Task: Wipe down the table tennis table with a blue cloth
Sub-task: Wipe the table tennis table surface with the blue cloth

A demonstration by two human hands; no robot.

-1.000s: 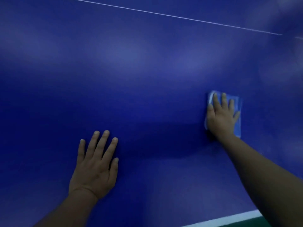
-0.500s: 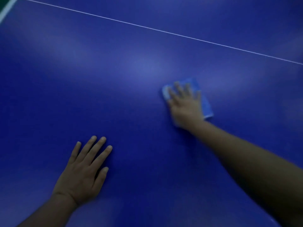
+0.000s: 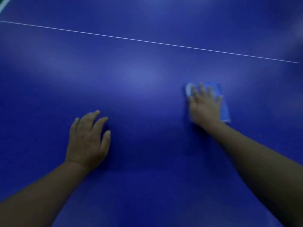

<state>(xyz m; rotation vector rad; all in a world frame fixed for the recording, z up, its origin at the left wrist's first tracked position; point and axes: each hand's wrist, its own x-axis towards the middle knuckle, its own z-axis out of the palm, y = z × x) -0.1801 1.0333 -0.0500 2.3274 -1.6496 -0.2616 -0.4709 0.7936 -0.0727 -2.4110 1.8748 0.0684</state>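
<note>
item: white centre line [image 3: 147, 41], thin, running across the tabletop [image 3: 139, 76] from the far left down toward the right; taken as the landmark for all entries below.

item: left hand [image 3: 86, 140], on the near side of the white centre line, well apart from it. its grip holds nothing: fingers loosely bent, palm down at the tabletop, apparently bracing; whether the palm bears weight cannot be told.

item: right hand [image 3: 205, 107], nearer the white centre line than the left hand, still short of it. fingers spread flat, pressing down on the blue cloth [image 3: 224, 112]; grip is open-handed, not curled round the fabric.

item: blue cloth, folded to a small pad, lying flat under the right hand, its right edge and far left corner showing. somewhat blurred.

handling, judged: the cloth looks light, soft and limp, likely to bunch or slide out if pushed by one edge. best held by flat pressure over its middle, fingers spread to its corners. the tabletop looks hard, smooth, faintly glossy, so low drag is expected.
</note>
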